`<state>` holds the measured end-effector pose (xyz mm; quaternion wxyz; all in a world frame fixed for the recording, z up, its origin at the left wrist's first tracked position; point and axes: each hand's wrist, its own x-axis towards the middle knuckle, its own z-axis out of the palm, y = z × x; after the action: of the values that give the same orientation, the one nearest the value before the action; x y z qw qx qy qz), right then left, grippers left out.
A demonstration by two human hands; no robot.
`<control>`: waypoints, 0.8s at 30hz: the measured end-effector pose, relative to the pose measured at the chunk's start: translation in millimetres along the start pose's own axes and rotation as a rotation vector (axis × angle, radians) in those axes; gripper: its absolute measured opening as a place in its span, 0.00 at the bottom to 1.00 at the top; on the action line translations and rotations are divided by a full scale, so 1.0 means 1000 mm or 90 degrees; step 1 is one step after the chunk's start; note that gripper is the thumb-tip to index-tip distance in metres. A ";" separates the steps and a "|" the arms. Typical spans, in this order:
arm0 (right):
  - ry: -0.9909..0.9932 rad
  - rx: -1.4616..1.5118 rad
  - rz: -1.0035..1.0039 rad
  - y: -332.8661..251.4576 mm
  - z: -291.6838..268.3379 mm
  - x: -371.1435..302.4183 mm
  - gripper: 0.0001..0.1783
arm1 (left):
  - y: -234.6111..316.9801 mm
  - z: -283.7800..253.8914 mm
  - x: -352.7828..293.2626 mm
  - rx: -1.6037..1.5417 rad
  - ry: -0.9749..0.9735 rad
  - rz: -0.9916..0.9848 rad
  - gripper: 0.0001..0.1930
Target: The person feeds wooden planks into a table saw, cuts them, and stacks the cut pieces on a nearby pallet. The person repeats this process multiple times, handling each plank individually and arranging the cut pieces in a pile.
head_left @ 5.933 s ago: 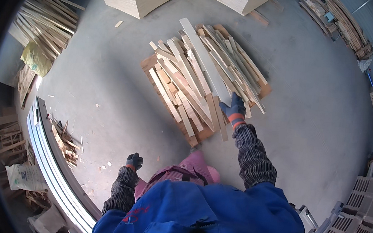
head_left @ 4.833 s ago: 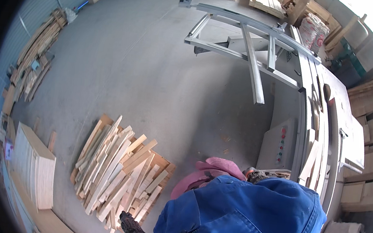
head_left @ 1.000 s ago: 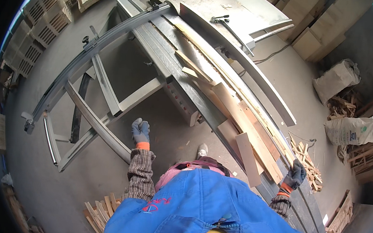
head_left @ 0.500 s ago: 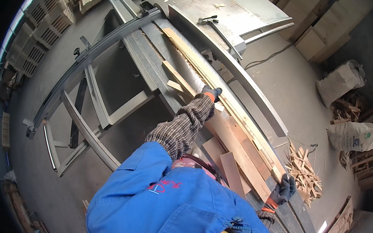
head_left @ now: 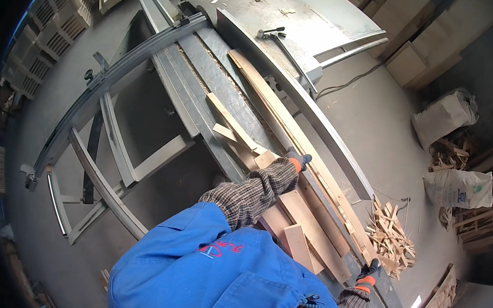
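A bundle of long, pale wooden strips lies lengthwise on the grey metal saw table. My left hand, in a dark glove with an orange cuff, is closed at the bundle's near side about midway along it. At the bundle's near right end, my right hand is closed around the strips in a matching glove. Both hands' fingers are partly hidden. Wider boards lie beside the bundle, close to my body. A short strip and smaller offcuts rest just beyond my left forearm.
A long metal fence runs along the bundle's far side. A sliding frame extends left. Scrap wood is heaped on the floor at right, near white sacks. A lever clamp sits on the far table.
The strips have slid lengthwise toward the near right and lie closer to the fence. Both hands have moved nearer with them, the left also shifting right.
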<state>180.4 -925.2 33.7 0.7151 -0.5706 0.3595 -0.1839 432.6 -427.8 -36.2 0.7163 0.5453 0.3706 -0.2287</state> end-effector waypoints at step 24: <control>-0.032 -0.496 0.041 0.077 0.079 0.152 0.17 | 0.122 -0.073 0.053 0.425 0.298 0.181 0.37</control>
<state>328.6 -952.2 -78.3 0.4592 -0.7920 0.4024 0.0033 534.3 -317.1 -12.4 0.4219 0.8299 0.3497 -0.1050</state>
